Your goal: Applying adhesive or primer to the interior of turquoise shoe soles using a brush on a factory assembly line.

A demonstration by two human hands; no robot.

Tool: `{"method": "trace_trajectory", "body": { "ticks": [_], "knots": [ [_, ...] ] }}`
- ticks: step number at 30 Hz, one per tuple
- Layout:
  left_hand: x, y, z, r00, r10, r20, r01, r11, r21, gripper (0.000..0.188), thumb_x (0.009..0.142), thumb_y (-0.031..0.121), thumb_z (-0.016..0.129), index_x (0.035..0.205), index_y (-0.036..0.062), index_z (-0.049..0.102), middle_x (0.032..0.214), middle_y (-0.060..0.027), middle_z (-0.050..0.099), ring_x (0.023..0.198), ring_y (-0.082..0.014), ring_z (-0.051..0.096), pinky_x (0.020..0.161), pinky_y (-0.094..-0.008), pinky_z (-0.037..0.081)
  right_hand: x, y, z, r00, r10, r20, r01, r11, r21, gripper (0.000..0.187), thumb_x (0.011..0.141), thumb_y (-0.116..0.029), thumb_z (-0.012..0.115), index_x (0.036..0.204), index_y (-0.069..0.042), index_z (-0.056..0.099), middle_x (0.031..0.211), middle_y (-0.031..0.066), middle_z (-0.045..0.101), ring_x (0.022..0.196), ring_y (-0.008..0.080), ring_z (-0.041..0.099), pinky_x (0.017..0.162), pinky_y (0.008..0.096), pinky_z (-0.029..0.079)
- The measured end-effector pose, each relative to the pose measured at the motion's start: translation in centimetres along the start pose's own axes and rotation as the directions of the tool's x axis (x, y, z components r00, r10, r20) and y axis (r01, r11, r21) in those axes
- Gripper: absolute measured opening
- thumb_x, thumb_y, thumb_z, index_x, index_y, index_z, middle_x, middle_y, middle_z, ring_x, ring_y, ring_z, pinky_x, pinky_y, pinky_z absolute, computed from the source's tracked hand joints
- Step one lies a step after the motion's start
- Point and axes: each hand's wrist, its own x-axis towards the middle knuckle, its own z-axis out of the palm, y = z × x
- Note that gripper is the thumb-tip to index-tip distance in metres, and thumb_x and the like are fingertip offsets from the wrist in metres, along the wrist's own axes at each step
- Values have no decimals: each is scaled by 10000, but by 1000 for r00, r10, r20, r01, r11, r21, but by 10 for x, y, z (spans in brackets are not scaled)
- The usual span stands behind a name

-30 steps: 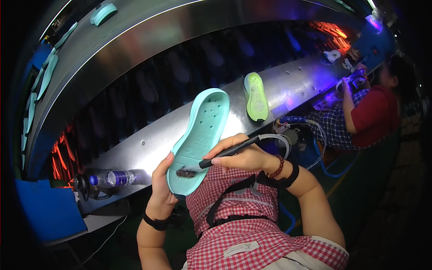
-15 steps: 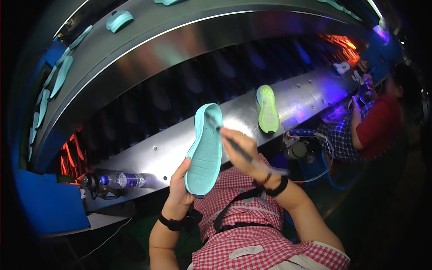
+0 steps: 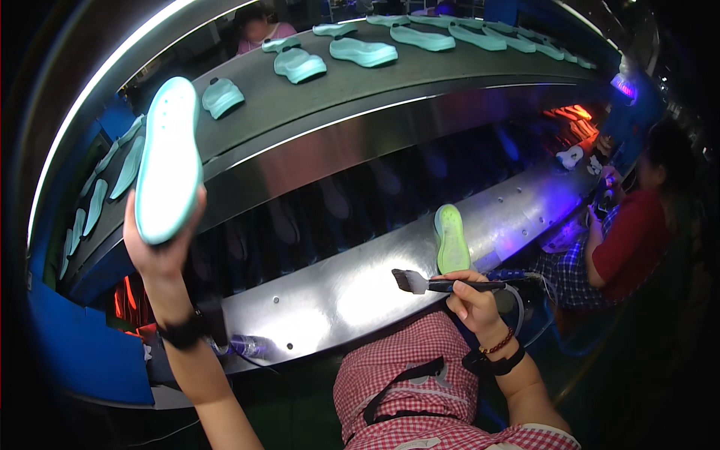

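The teal shoe sole point(image 3: 168, 159) stands raised, its lower end pinched by the left hand point(image 3: 161, 244) fingers; right hand point(image 3: 472, 300) fingers grip a brush point(image 3: 442, 283).

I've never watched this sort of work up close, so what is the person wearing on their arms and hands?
Both forearms are bare, with no sleeves and no gloves. The left hand has a dark, broad band at its wrist, like a watch or strap. The right hand has a thin string of reddish-brown beads at the wrist and, just behind it, a black band.
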Motion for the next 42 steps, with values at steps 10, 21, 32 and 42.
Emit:
{"method": "trace_trajectory", "body": {
  "ticks": [10,21,32,42],
  "knots": [
    [102,17,26,922,98,-375,77,902,425,839,835,388,521,1402,7,32,1376,-163,298,1227,-267,377,1008,-415,310,-7,4,-47,972,86,-218,-71,995,73,175,858,-28,510,1001,41,583,936,152,622,479,88,475,446,185,393],
    [222,-10,16,983,173,62,50,-577,815,733,743,284,595,1351,-2,300,1326,-231,397,1239,-344,371,1026,-369,289,-5,30,-61,981,84,-177,-84,996,7,263,771,102,588,1030,62,582,1010,153,609,891,166,593,792,256,495],
    [141,-44,48,989,-68,132,-103,-955,280,306,640,143,695,895,19,579,974,-149,567,985,-321,490,867,-378,400,-14,29,-75,936,133,-325,-106,989,99,186,770,68,599,953,41,609,918,109,627,795,127,581,692,207,461],
    [-7,-85,-11,853,446,-273,-312,853,417,349,841,141,526,1140,-30,476,1143,-135,523,1044,-220,526,906,-359,408,22,17,-57,912,-9,-409,42,997,72,208,794,-5,594,998,34,606,890,58,614,757,110,536,709,221,414]
  ]
}}
